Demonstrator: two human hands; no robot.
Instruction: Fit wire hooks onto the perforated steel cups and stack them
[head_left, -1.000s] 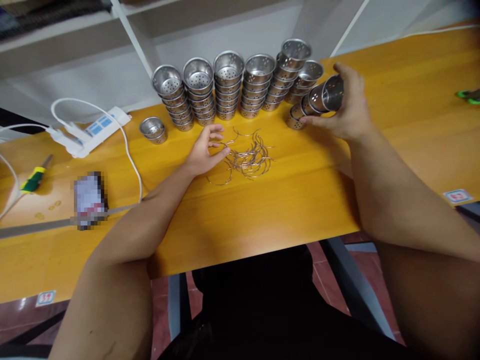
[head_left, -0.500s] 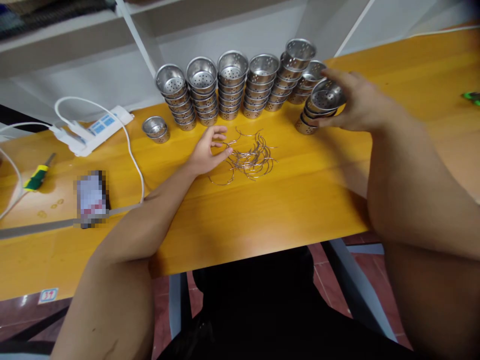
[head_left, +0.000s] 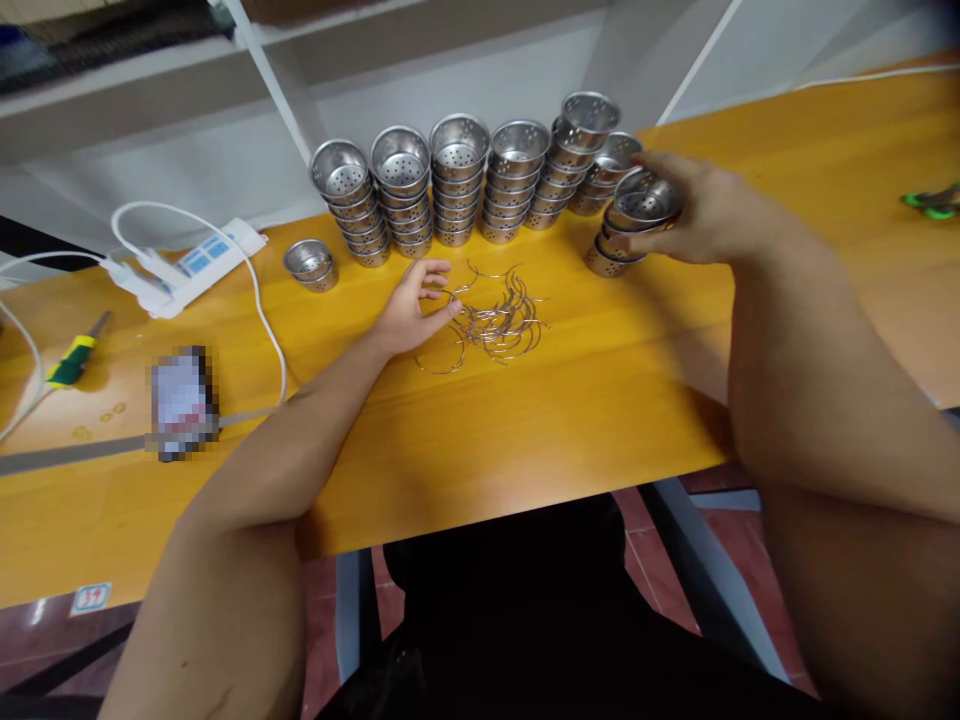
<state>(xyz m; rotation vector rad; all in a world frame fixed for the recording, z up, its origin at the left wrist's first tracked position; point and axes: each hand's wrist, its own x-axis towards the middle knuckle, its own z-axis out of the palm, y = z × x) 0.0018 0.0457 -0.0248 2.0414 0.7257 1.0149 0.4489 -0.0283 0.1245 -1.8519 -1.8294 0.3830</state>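
My right hand (head_left: 709, 210) has its thumb and fingers around the rim of a perforated metal cup (head_left: 637, 200), the top one of a short, slightly leaning stack at the right end of the row. Lower cups (head_left: 604, 262) of that stack show beneath it. My left hand (head_left: 412, 308) rests on the table, fingers loosely curved and apart, holding nothing. Beside its thumb lies a loose heap of thin curved metal wires (head_left: 504, 322). Behind both hands, taller stacks of the same cups (head_left: 457, 150) stand along the wall.
A short stack of cups (head_left: 309, 262) sits at the left, near a white power strip (head_left: 202, 265) with trailing cables. Further left lie a green and yellow screwdriver (head_left: 72, 362) and a phone (head_left: 182, 400). A green-handled tool (head_left: 934, 203) is at the far right.
The view has shifted slightly. My right hand stays at the top cup of the right stack, and my left hand remains beside the wires.
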